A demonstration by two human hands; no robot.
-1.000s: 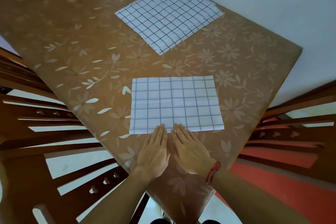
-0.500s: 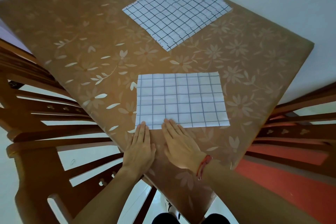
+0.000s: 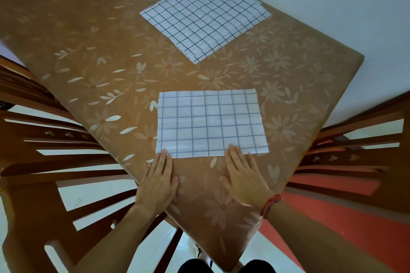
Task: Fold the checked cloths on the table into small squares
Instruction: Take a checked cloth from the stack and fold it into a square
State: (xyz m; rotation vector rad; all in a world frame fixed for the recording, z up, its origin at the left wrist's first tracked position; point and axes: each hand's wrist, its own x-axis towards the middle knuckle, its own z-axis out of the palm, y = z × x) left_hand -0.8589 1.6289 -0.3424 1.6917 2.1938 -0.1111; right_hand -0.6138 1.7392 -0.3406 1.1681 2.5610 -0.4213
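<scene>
A white cloth with a pale blue check (image 3: 210, 123) lies folded into a rectangle near the table's front end. My left hand (image 3: 158, 180) rests flat, fingers together, its fingertips on the cloth's near left corner. My right hand (image 3: 244, 173) lies flat too, fingertips touching the near edge right of the middle. Neither hand holds anything. A stack of larger cloths with a dark check (image 3: 205, 16) lies spread flat at the far side, turned at an angle.
The table (image 3: 88, 55) has a brown cover with pale flowers and narrows toward me. Wooden chair backs stand to the left (image 3: 51, 150) and right (image 3: 355, 153). A pale wall runs along the far right edge.
My hands were side by side at the middle of the cloth's near edge. They have slid apart along it, the left to the near left corner and the right toward the right.
</scene>
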